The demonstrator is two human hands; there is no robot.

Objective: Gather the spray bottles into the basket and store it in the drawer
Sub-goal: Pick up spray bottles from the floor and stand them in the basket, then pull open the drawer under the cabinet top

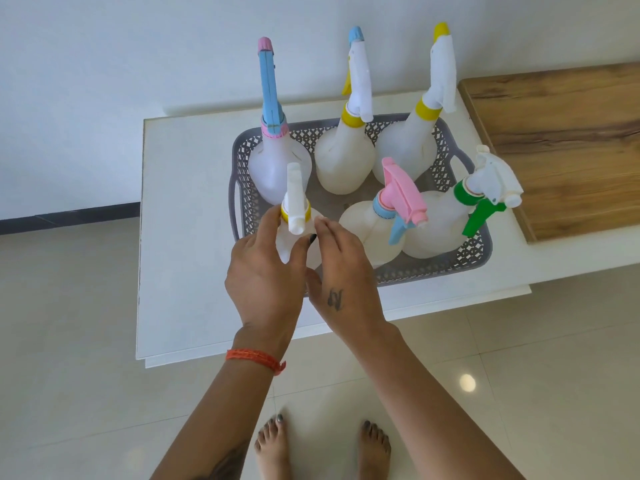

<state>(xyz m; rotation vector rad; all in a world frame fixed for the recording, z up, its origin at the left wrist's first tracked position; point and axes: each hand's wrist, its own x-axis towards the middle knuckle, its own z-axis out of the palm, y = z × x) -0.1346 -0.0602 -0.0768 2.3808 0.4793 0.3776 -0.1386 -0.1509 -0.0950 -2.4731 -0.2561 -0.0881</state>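
A grey lattice basket (483, 252) stands on a white counter (187, 209). Several translucent spray bottles stand upright inside it: one with a blue head (277, 168), two with white heads and yellow collars (343, 164) (408, 147), one with a pink head (370, 233), one with a white head and green trigger (440, 223). At the basket's near left corner my left hand (263, 278) grips a white-headed bottle with a yellow collar (294, 216) around its body. My right hand (341, 282) is against the same bottle's right side, fingers spread.
A wooden board surface (568, 143) adjoins the counter on the right. A white wall rises behind. Pale floor tiles lie below, with my bare feet (322, 448) close to the counter's front edge. No drawer is visible.
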